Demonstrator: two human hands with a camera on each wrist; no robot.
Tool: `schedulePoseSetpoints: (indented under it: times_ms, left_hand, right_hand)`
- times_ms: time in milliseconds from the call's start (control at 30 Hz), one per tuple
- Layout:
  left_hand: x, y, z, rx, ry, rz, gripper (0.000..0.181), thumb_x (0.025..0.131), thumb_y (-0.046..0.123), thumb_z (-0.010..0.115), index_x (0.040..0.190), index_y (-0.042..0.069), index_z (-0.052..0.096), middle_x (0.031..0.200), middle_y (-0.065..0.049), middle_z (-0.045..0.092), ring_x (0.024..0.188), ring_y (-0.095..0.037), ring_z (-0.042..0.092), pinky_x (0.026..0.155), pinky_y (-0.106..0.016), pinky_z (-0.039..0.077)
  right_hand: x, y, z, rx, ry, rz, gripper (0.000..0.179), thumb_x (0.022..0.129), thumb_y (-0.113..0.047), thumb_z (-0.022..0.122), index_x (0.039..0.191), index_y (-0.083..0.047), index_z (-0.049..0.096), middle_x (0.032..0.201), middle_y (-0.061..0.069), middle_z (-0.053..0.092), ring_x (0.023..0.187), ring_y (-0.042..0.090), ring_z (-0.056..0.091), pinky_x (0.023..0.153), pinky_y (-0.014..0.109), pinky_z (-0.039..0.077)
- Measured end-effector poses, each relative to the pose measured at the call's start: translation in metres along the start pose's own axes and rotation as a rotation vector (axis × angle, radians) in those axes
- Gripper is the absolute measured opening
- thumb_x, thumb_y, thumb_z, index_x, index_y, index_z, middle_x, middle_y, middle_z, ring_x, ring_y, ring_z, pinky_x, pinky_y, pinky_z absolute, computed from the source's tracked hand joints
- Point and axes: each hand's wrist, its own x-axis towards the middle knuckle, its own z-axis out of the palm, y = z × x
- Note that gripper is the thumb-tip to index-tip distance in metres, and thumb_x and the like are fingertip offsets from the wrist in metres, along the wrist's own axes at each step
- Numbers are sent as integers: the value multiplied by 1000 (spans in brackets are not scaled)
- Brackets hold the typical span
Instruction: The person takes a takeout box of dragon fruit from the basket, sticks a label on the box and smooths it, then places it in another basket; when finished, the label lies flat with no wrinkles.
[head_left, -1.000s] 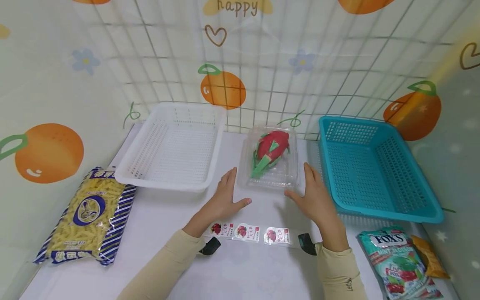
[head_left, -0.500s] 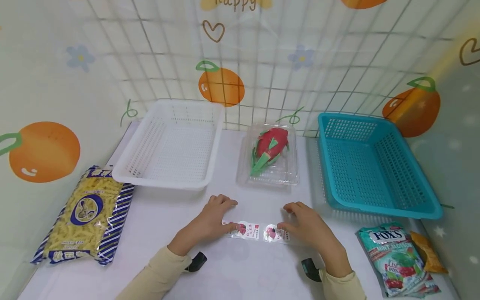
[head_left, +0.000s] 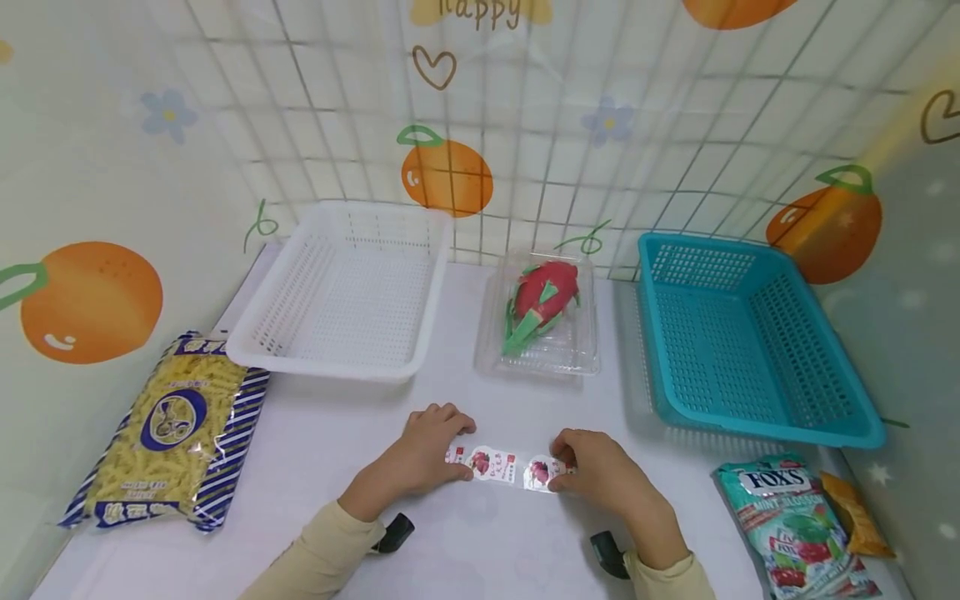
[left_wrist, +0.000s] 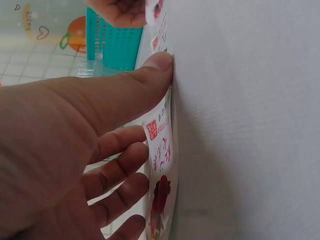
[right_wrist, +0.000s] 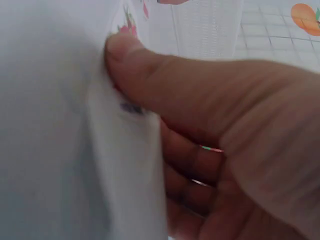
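Note:
A strip of label stickers, printed with red dragon fruit and red writing, stretches between both hands low over the white table. My left hand pinches its left part; the left wrist view has the thumb pressing the strip from one side and the curled fingers on the other. My right hand pinches the right part, its thumb lying across the strip in the right wrist view. Behind the hands, a clear plastic box contains a red dragon fruit with green leaf tips.
A white basket stands at the back left, a turquoise basket at the back right. On the left lies a pasta bag. On the right are a FOX'S candy bag and an orange packet.
Both hands have drawn back from beside the plastic box, down to the sticker strip. Their fingers have closed on it, and the strip has shifted slightly.

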Motion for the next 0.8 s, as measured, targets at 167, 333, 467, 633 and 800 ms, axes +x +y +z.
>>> schedulePoseSetpoints:
  times_ms: [167, 333, 467, 633, 800]
  left_hand:
    - [-1, 0, -1, 16, -14, 7, 45, 80, 33, 87, 115, 15, 65, 109, 3, 59, 100, -17, 47, 100, -48, 36]
    - [-1, -4, -3, 57, -58, 44, 32, 83, 36, 84, 104, 20, 67, 97, 10, 58, 96, -13, 45, 99, -47, 37]
    - [-1, -11, -7, -15, -122, 57, 16, 88, 32, 80, 98, 23, 71, 92, 15, 61, 92, -10, 50, 100, -41, 39]
    - [-1, -15, -18, -219, -161, 56, 6, 91, 28, 77, 91, 28, 71, 90, 18, 66, 87, -4, 56, 84, -27, 48]
    - [3, -11, -29, -385, -115, -16, 15, 88, 29, 79, 99, 30, 70, 95, 12, 70, 87, -8, 61, 77, -25, 50]
  right_hand:
    - [-2, 2, 0, 19, -46, -35, 27, 78, -15, 87, 101, -12, 74, 89, -5, 70, 82, 12, 57, 76, 34, 50]
    - [-3, 8, -3, 16, -49, -81, 20, 86, -15, 80, 106, -10, 78, 97, -4, 75, 84, 10, 59, 78, 34, 53]
    - [-4, 15, -9, 33, -59, -97, 17, 90, -17, 78, 105, -12, 79, 96, -6, 74, 82, 9, 57, 74, 28, 51]
    - [-3, 24, -15, 79, -70, -101, 10, 92, -22, 75, 101, -19, 78, 90, -10, 72, 78, 8, 54, 66, 23, 45]
    - [-3, 31, -21, 122, -74, -109, 7, 95, -27, 73, 91, -22, 76, 78, -11, 65, 70, 6, 50, 60, 22, 40]
